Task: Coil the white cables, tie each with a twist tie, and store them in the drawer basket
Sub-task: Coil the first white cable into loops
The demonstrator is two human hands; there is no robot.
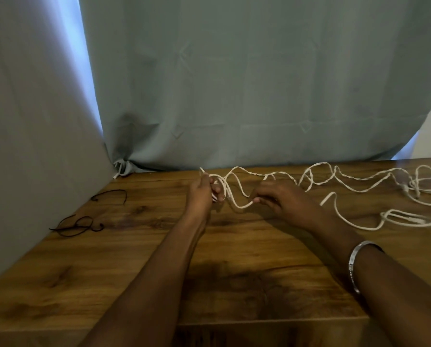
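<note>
— Where the wooden table (234, 246) meets the grey-green curtain (234, 83): white cables (354, 182), strewn loose and tangled from centre to the right edge. Anything coiled?

— Only a few loops, gathered in the left hand (200, 194), fingers curled round them, one cable end sticking up just above the knuckles.

— And the right hand (282, 199)?

— Palm down beside the left, fingertips (255, 200) pinched together on a strand of the same cable, sagging in a short arc between both hands.

— Rest of the cable?

— Running off behind the right hand in twisted waves, flat on the wood, crossing other white lengths near the far right; a separate flattened loop (409, 220) lying nearer, right of the wrist.

— Ties?

— Two dark twist ties (78, 225) on the left part of the table, well apart from both hands, one bent in an open curve, the other crumpled into small loops.

— Anything worn?

— A silver bracelet (354, 264) on the right wrist.

— Left side?

— A pale panel (34, 146), touching the table edge.
</note>
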